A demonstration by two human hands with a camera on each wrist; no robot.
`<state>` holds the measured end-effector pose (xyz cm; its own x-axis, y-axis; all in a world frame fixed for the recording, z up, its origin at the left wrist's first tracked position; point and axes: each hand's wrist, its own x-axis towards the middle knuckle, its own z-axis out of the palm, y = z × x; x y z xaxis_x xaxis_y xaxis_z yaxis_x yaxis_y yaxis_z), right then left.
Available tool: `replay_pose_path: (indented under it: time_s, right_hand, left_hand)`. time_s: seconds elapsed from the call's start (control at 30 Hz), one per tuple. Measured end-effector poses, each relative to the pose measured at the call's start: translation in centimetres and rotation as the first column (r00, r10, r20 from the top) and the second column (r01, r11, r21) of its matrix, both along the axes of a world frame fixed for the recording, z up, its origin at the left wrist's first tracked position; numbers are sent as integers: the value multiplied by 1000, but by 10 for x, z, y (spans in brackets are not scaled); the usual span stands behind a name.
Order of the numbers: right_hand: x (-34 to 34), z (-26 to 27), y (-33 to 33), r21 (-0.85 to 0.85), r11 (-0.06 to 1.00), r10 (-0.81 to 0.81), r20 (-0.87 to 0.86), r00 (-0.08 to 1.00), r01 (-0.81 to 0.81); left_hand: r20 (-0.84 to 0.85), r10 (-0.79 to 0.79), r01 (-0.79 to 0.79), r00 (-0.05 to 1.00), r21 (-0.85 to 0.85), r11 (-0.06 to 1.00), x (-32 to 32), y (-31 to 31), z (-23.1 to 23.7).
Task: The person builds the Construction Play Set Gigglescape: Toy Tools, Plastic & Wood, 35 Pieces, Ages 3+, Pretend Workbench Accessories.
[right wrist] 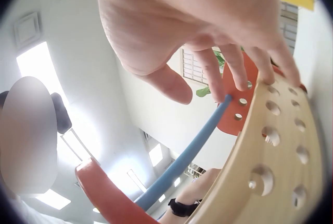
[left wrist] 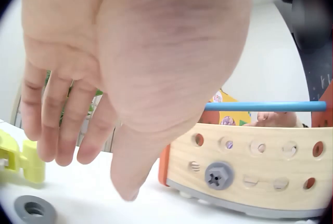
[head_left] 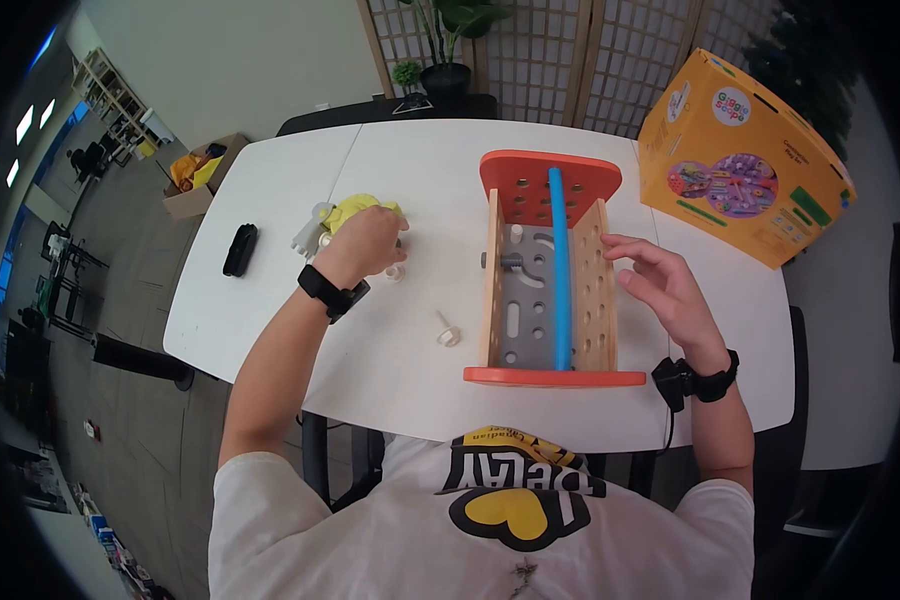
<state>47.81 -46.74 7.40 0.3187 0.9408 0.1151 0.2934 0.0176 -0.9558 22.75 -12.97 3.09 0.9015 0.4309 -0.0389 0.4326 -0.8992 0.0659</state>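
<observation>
Over small parts at the table's left hovers the left hand [head_left: 368, 243], fingers hanging fairly straight; the left wrist view shows nothing in its grasp. Yellow-green pieces [head_left: 350, 209] lie beside it, and a grey ring [left wrist: 35, 210] is below in the left wrist view. The right hand [head_left: 662, 288] is at the toy bench, its fingertips at the top edge of the perforated wooden side [right wrist: 270, 130], thumb apart. A blue bar [head_left: 561, 270] spans the bench between red end panels [head_left: 555, 378]. A grey bolt [left wrist: 218, 175] sits in the left wooden side.
On the white table [head_left: 400, 385], a pale small part [head_left: 448, 337] lies left of the bench. A black case [head_left: 240, 250] is at the far left. An orange carton [head_left: 740, 160] stands at the back right; potted plants [head_left: 445, 79] are behind the table.
</observation>
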Motion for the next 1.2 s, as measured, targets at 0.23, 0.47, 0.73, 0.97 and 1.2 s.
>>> replay_pose_path:
  time_s: [0.23,0.47,0.73,0.97,1.2]
  right_hand:
    - [-15,31,-1,116,993,-39,360,932,-4]
    - [-23,55,7,167,983,-38,588,808,-75]
    - [-24,68,33,232,953,10,616,788,-193]
    - [-30,63,43,355,914,-81,631,772,-195]
    - [-35,60,45,482,864,-220,622,752,-146]
  left_hand:
    - [20,1,-1,1000,16,1000,-1,14,-31]
    - [390,10,68,921,-185,980,10,-28,30]
    - [705,144,560,695,-655,507,36,-93,104]
    - [683,190,607,706,-721,335,59,-118,102]
    - [688,246,645,683,-726,239,65,-127,97]
